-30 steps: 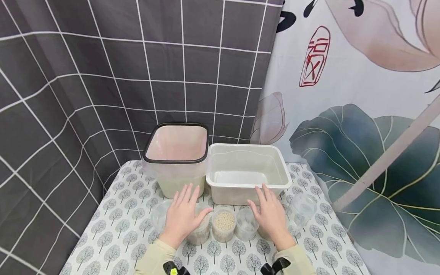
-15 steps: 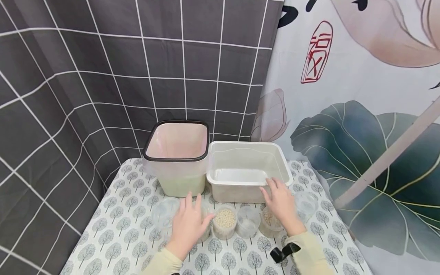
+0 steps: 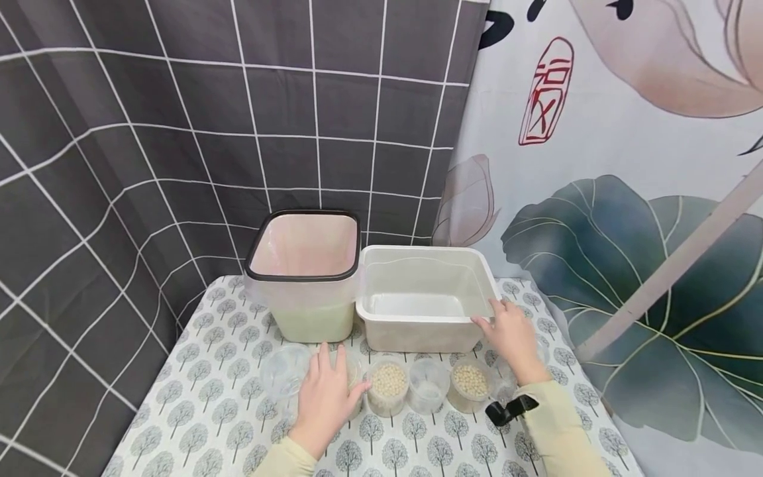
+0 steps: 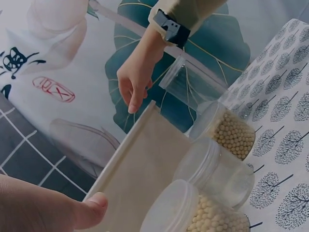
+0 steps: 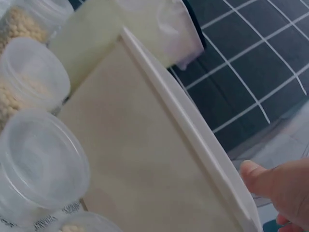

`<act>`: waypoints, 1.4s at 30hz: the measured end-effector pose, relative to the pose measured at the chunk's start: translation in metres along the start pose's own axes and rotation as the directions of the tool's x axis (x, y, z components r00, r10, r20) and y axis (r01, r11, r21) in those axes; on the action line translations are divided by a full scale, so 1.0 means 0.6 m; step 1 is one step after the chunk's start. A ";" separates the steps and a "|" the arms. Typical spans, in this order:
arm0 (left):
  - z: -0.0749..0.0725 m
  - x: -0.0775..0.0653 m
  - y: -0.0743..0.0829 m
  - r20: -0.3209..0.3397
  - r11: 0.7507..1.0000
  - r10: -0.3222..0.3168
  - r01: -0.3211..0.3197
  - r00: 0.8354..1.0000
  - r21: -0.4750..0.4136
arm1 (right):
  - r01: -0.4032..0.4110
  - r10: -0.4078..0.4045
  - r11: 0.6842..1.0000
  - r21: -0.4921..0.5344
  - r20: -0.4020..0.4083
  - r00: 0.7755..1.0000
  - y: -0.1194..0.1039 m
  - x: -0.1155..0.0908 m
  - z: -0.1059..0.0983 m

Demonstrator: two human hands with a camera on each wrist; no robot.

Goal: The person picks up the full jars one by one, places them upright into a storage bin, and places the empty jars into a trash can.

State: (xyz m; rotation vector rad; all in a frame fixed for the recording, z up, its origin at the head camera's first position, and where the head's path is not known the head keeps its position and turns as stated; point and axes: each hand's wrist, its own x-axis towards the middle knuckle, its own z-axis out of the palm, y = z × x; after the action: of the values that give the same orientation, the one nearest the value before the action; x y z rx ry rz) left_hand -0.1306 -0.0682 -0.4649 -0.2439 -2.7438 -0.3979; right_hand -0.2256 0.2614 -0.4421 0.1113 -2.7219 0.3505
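Observation:
My left hand (image 3: 324, 401) hangs over the jars at the left with fingers extended, hiding most of one jar (image 3: 354, 372). My right hand (image 3: 514, 338) is by the right front corner of the white tub (image 3: 417, 334); its fingers are relaxed and its thumb is close to the rim. In the right wrist view the thumb (image 5: 256, 176) looks apart from the rim. In a row stand a jar of pale round beans (image 3: 388, 391), a clear jar (image 3: 428, 387) with no beans visible, and a second jar of beans (image 3: 470, 385).
A bin (image 3: 312, 321) with a black rim and pinkish liner stands left of the tub. Clear plastic containers flank the row, one at the left (image 3: 283, 372) and one at the right (image 4: 186, 87), partly behind my right arm. A tree-print cloth (image 3: 208, 404) covers the table.
My right hand has moved right along the tub's front to its corner, uncovering the right bean jar. My left hand has shifted slightly right and toward me. The jars and tub have stayed put.

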 end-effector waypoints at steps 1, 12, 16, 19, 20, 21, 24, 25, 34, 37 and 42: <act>0.001 0.000 0.000 0.004 1.000 0.000 0.000 1.000 0.004 | -0.005 0.005 1.000 0.000 0.015 1.000 0.005 0.002 0.000; 0.015 -0.006 -0.007 0.015 1.000 0.003 -0.003 1.000 0.015 | -0.019 0.003 0.996 0.092 0.172 0.985 0.048 0.024 0.000; 0.018 -0.003 -0.009 0.012 0.999 0.013 -0.014 1.000 0.050 | -0.033 0.003 0.991 0.127 0.231 0.973 0.053 0.035 -0.004; 0.020 -0.003 -0.010 0.019 0.999 0.014 -0.015 1.000 0.050 | -0.066 0.024 0.987 0.144 0.275 0.961 0.054 0.036 -0.005; 0.020 -0.004 -0.010 0.025 0.999 0.012 -0.013 1.000 0.048 | -0.079 0.034 0.986 0.146 0.286 0.958 0.055 0.036 -0.005; 0.021 -0.005 -0.009 0.032 0.999 0.011 -0.012 0.999 0.044 | -0.088 0.041 0.985 0.148 0.293 0.955 0.055 0.035 -0.005; 0.024 -0.007 -0.009 0.046 0.999 0.006 -0.008 0.999 0.035 | -0.102 0.050 0.982 0.159 0.300 0.953 0.056 0.032 -0.005; 0.025 -0.007 -0.009 0.050 0.999 0.006 -0.008 0.999 0.039 | -0.101 0.048 0.981 0.164 0.300 0.953 0.057 0.032 -0.006; 0.039 0.005 -0.016 0.101 0.996 0.032 -0.040 0.994 0.080 | -0.110 0.058 0.980 0.165 0.290 0.955 0.061 0.032 -0.003; 0.044 0.006 -0.019 0.107 0.996 0.036 -0.045 0.994 0.082 | -0.106 0.057 0.981 0.160 0.288 0.956 0.061 0.031 -0.002; 0.047 0.008 -0.023 0.116 0.999 0.006 -0.010 0.993 0.035 | -0.101 0.053 0.983 0.154 0.286 0.957 0.063 0.028 0.002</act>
State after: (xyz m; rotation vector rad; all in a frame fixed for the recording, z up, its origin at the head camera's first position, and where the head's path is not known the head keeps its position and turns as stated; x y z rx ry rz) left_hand -0.1470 -0.0722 -0.4920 -0.2772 -2.8601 -0.3429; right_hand -0.2464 0.2974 -0.4452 0.1078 -2.9789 0.6302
